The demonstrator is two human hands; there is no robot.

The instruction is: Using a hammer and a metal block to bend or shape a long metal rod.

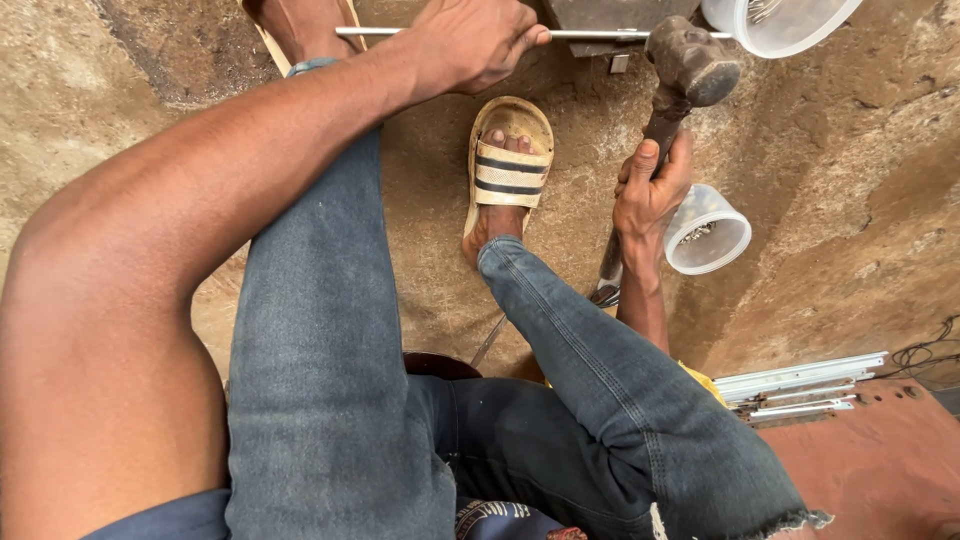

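Note:
My left hand (470, 42) is closed around a thin metal rod (590, 34) that runs level across the top of the view, resting on a dark metal block (600, 12). My right hand (650, 190) grips the wooden handle of a heavy hammer (690, 68). The hammer's rusty head is raised just below the rod, to the right of my left hand. I sit with both legs in blue jeans, and my right foot in a tan striped sandal (507, 160) rests on the dirt floor between the hands.
A clear plastic cup (712, 238) holding small metal pieces stands right of my right hand. A larger white plastic tub (775, 25) sits at the top right. Several pale metal strips (800, 385) lie at the right on a reddish surface (880, 460).

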